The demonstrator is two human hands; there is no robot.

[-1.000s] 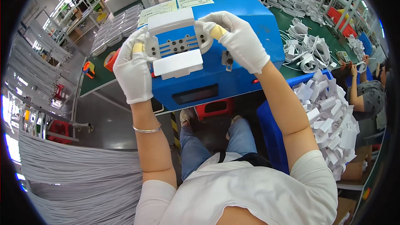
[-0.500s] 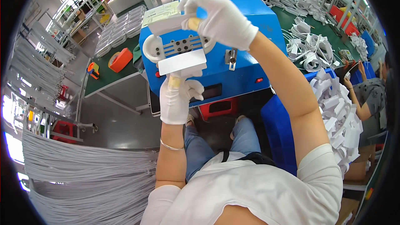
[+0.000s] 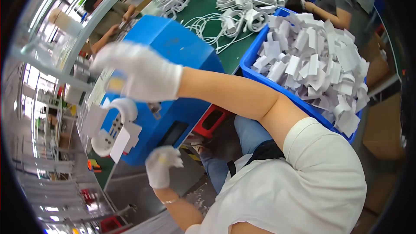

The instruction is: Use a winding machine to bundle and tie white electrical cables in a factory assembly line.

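Observation:
A blue machine (image 3: 177, 76) carries a slotted metal plate and a white looped strip (image 3: 126, 106) curving around both its ends. Two white paper flaps stick out there: one flap (image 3: 123, 142) on the near side, another flap (image 3: 94, 120) on the far side. My white-gloved left hand (image 3: 163, 164) is below the near flap, off it, fingers apart and nothing seen in them. Over the machine's top, my gloved right hand (image 3: 138, 71) is blurred, its yellow-tipped thumb away from the fingers; no object shows in it.
A blue bin (image 3: 249, 60) heaped with white paper-wrapped pieces (image 3: 310, 60) stands at right. White cable coils (image 3: 242, 6) lie on the green table (image 3: 200, 11). A red stool (image 3: 211, 121) is under the machine. Two other people work at the far left and far right.
My view has swung to the right, toward the bin. Both hands have come off the paper flaps: the left has dropped below its flap, the right has drawn away over the machine.

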